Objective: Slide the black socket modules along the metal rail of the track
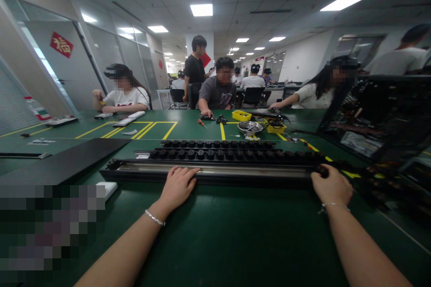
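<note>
Long black channel housing (242, 179) with a bright metal inner face: lies lengthwise across the green tabletop (235, 233), roughly parallel to the far edge and well short of it.

Left hand (178, 184): rests on the housing left of its middle, fingers together over the near wall, thumb against the front. Cannot tell whether it clamps or only steadies.

Right hand (332, 186): at the housing's right end, fingers and thumb curled closed about a small black round piece (323, 171). Whether that piece is fixed to the housing cannot be told.

Just behind the housing, on the far-edge side: a front row of black socket modules (220, 155), then a rear row of black socket modules (215, 144), both parallel to it.

Toward the tabletop's left edge: flat black panel (67, 166), set at a slant. Toward the right edge: open dark chassis (387, 83), standing.

Nearer the far edge: metal bowl (250, 128), yellow bin (241, 115) just behind it, orange-handled screwdriver (201, 122) left of both. Co-worker in grey (217, 92) sits at the far edge, one hand on a dark object.
</note>
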Demonstrator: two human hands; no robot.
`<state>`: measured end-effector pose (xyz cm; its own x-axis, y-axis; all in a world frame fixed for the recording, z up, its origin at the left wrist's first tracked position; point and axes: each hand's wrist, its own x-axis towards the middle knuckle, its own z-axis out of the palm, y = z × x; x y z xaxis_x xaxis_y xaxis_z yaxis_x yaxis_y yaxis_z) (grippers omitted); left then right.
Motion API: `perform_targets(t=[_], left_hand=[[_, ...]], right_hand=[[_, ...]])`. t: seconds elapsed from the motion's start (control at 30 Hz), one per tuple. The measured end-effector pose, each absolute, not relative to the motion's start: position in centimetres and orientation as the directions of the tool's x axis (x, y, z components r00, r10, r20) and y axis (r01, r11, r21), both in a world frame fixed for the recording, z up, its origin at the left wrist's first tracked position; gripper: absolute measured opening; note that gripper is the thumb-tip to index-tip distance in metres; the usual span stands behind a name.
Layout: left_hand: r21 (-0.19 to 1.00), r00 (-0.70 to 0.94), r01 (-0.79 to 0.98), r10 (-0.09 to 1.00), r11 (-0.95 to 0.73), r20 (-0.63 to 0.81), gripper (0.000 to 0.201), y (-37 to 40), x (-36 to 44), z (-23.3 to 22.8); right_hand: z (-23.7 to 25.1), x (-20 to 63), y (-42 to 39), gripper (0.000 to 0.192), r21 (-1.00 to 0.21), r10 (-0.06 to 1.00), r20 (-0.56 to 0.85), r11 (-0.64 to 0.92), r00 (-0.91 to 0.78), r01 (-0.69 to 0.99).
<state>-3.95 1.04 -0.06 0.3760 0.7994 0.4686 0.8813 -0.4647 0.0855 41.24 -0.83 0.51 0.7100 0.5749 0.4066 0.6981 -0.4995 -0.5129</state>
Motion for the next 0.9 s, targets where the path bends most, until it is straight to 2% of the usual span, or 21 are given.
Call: perform_targets(t=[0.5, 0.9], left_hand=[[0.085, 0.370, 0.887, 0.808, -0.454, 0.458, 0.032, 1.0, -3.9, 0.0], [0.094, 0.363, 0.886, 0.805, -0.455, 0.469, 0.032, 1.2, -4.0, -0.2]], right_hand=[[0.7, 41.6, -1.2, 0.046, -0.511, 0.562, 0.441, -0.483, 0.700, 0.711], [0.0, 43.0, -0.9, 0.042, -0.458, 0.548, 0.507, -0.482, 0.665, 0.746]])
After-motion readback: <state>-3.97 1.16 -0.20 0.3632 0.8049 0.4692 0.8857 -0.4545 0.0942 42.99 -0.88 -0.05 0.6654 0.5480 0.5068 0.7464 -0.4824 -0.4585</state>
